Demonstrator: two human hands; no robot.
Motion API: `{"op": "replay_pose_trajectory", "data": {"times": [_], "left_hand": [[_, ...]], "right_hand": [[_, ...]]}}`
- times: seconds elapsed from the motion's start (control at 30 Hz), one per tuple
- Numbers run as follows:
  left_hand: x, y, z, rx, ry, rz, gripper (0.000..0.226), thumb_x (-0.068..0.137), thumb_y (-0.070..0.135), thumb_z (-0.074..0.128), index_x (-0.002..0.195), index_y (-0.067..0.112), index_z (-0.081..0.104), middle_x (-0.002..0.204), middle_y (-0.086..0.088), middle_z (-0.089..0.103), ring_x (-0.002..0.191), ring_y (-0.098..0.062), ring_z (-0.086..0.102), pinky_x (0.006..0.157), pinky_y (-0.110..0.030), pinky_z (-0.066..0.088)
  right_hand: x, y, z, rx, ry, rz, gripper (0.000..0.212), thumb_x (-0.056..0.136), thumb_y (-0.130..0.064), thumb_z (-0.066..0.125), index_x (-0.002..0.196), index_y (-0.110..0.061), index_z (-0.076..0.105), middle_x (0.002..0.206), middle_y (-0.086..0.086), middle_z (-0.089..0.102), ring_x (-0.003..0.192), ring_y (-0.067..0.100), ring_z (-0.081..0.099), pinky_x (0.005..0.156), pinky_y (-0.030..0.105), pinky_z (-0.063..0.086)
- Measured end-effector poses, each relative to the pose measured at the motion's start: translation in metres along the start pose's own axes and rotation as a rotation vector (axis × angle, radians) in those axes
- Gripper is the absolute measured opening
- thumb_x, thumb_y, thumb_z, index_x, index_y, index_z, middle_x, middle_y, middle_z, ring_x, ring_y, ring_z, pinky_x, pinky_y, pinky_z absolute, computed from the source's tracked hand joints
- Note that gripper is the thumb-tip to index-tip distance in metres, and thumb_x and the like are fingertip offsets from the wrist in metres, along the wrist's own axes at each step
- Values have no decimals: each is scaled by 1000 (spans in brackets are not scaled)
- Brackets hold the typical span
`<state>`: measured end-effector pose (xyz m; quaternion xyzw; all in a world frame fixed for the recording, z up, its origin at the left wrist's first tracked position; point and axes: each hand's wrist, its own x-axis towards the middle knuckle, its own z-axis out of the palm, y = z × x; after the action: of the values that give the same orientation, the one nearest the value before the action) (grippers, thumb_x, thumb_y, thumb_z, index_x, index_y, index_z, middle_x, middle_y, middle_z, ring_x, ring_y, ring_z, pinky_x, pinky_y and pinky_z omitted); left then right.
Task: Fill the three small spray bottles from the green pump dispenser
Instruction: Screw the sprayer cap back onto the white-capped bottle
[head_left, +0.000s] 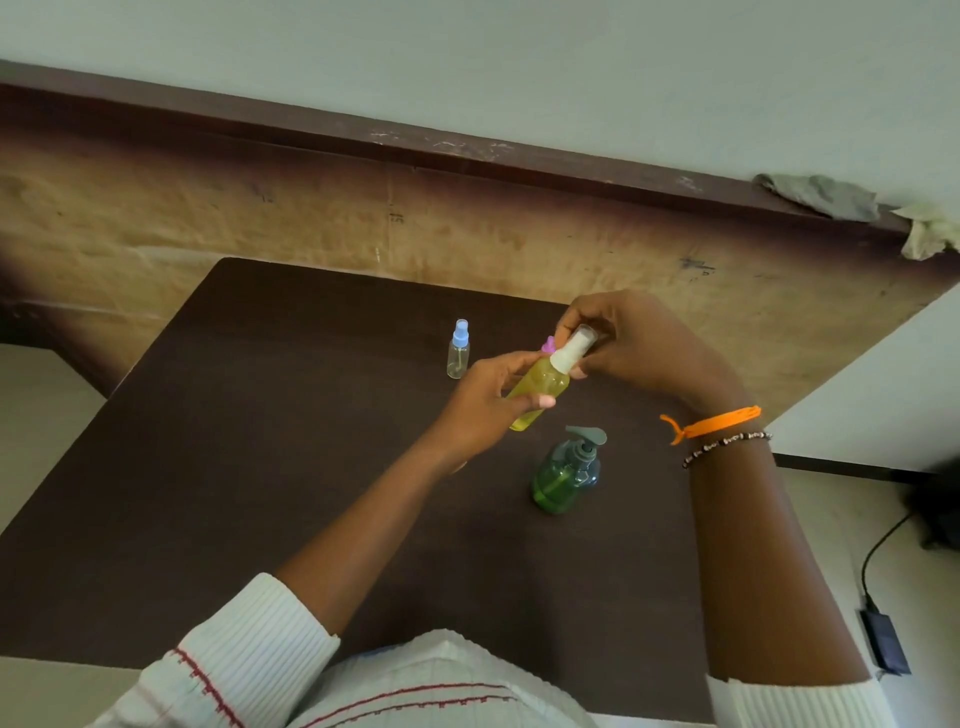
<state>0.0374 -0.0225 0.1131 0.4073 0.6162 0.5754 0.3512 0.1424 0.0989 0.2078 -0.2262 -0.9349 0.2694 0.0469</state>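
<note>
Yellow-filled spray bottle (537, 387): gripped round its body in my left hand (488, 405), tilted so my right hand (631, 345) can pinch its white cap. Green pump dispenser (566, 475) stands just below it. Clear blue-capped bottle (458, 349) stands left, upright.

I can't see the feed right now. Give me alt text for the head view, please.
Over a dark table, the left hand grips a yellow-filled spray bottle while the right hand holds its white spray top. The green pump dispenser stands just nearer; an empty blue-capped bottle stands to the left, and a pink cap peeks out behind the hands.
</note>
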Motion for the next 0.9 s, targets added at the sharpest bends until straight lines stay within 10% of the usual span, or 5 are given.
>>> {"op": "replay_pose_trajectory", "data": {"times": [0.43,0.7,0.9], "left_hand": [[-1,-6,10,41,24,21,46,84,1,63,127,14,55,120,-1,63,112,-8,58,96,-22,45],[0,-6,14,8,45,10,45,86,3,62,129,15,53,118,-2,65,111,-11,59,95,-25,47],[0,-5,12,-30,46,6,43,86,0,60,128,11,53,117,-3,64,101,-3,60,86,-14,47]], "right_hand": [[8,-7,-1,-280,-41,171,39,86,-33,69,58,-13,51,47,-3,53,49,10,50,53,24,37],[5,-9,11,-324,128,306,60,89,-68,42,67,-14,56,63,0,52,61,16,48,52,28,30],[-2,-3,-9,48,-88,41,28,81,-4,74,106,-14,71,103,-1,70,91,8,63,78,9,47]]}}
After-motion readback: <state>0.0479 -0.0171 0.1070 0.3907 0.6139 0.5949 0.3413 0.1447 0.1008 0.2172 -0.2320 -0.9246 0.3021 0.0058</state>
